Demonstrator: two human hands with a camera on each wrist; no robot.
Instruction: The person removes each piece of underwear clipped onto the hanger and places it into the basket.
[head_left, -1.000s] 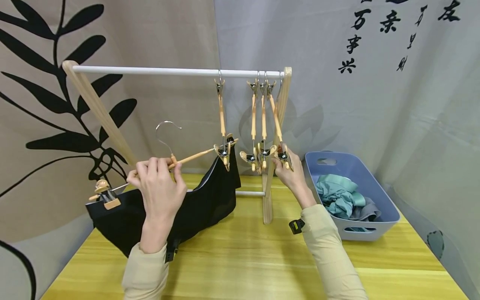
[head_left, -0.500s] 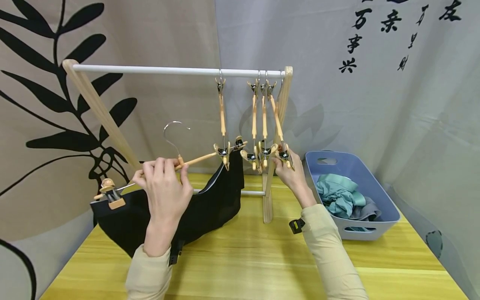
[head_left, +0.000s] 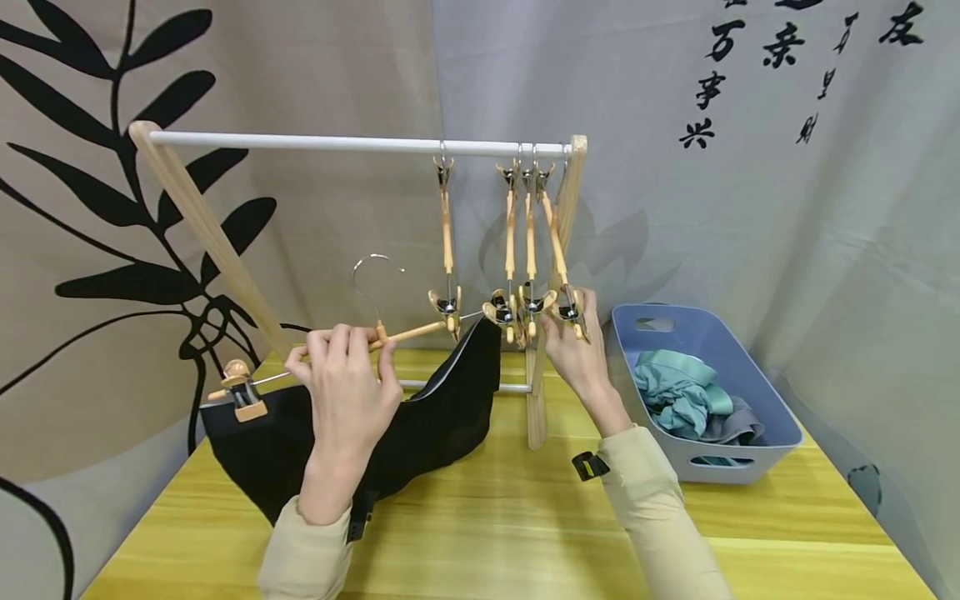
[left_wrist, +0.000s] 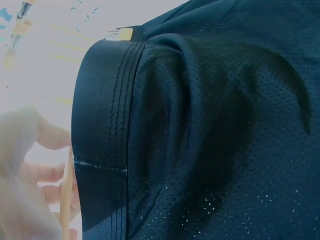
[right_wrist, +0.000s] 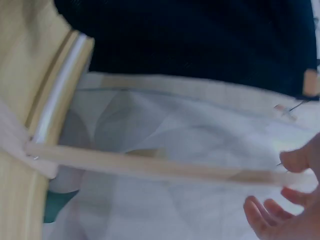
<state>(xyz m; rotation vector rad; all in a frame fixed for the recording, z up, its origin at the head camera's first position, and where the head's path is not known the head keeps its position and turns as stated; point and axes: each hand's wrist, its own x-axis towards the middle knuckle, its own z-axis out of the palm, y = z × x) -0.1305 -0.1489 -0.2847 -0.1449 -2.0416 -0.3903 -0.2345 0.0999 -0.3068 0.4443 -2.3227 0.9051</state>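
My left hand (head_left: 348, 408) holds a wooden clip hanger (head_left: 420, 332) by its middle bar, with the metal hook pointing up. A black mesh garment (head_left: 442, 425) with a stitched waistband (left_wrist: 100, 105) hangs from it. The left clip (head_left: 246, 392) grips the waistband; the other end passes behind hanging hangers. In the left wrist view, thumb and fingers pinch the bar beside the waistband. My right hand (head_left: 581, 354) is at the rack's right wooden upright (right_wrist: 150, 167), thumb and fingers on either side of it. The rightmost hanger's clip (head_left: 570, 312) partly covers those fingers.
The rack's white rail (head_left: 300, 142) spans above both hands. Several bare clip hangers (head_left: 510, 242) hang towards its right end, another hanger (head_left: 447, 233) apart from them. A blue basket (head_left: 720, 333) with teal and grey cloth (head_left: 678, 387) stands right on the wooden table (head_left: 540, 533).
My left hand has moved right and slightly down with the hanger and black garment. The hanger's far end has gone behind the hanging hangers. My right hand stays at the upright.
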